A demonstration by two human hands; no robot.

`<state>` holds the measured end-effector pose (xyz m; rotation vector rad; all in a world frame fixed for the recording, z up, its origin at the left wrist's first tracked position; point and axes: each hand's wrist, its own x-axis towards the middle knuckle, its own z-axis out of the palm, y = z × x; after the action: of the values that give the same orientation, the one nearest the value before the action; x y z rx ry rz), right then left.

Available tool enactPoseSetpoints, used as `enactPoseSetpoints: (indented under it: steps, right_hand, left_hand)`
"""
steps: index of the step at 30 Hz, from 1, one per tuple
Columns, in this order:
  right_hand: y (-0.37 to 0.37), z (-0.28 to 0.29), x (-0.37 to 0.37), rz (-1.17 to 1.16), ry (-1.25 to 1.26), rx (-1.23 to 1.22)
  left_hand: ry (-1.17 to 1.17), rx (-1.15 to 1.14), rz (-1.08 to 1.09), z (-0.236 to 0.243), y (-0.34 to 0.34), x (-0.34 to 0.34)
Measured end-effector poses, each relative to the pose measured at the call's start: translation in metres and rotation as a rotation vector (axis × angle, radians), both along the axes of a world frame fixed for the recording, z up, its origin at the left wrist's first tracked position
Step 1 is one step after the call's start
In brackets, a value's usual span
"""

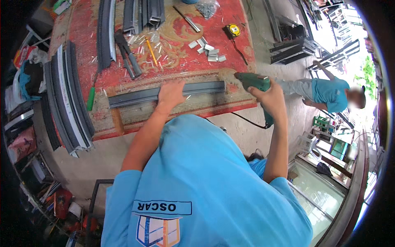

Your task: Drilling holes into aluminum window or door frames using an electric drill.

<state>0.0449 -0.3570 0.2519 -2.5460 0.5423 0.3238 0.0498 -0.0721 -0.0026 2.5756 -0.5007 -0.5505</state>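
Observation:
My left hand point(172, 94) rests on a long grey profile point(135, 96), its fingers curled over the top. The profile lies crosswise on the red patterned table covering point(86, 61), over wooden strips point(117, 121). My right hand point(267, 95) grips a green power drill point(254, 80) just beyond the profile's right end, with the tool pointing left; a black cord point(247, 118) runs below it. Behind the profile lie black-handled cutters point(126, 55), a yellow pencil point(150, 50), small metal pieces point(213, 53) and a yellow tape measure point(232, 31). A green-handled tool point(90, 99) lies at left.
Stacked long profiles point(68, 96) lie along the table's left side, with more point(140, 16) at the back. A co-worker point(329, 92) in a light blue shirt is right of the table, near dark frames point(292, 51). Glass panels point(312, 201) are at lower right, cluttered shelving point(53, 206) at lower left.

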Motion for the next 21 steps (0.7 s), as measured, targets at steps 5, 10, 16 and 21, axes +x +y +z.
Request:
enactPoseSetpoints:
  steps: [5, 10, 16, 21]
  right_hand:
    - [-0.008, -0.006, -0.015, 0.015, 0.051, 0.082]
    - [-0.015, -0.013, -0.01, 0.041, 0.185, 0.041]
    - [-0.024, -0.025, -0.004, 0.1, 0.147, 0.008]
    - [-0.029, -0.028, 0.001, 0.102, 0.17, 0.014]
  left_hand:
    - [-0.1, 0.09, 0.0, 0.006, -0.004, -0.002]
    - [-0.116, 0.096, 0.01, 0.011, -0.006, -0.003]
    - [-0.141, 0.142, -0.013, 0.01, -0.006, -0.003]
    - [-0.148, 0.139, -0.009, 0.009, -0.005, -0.003]
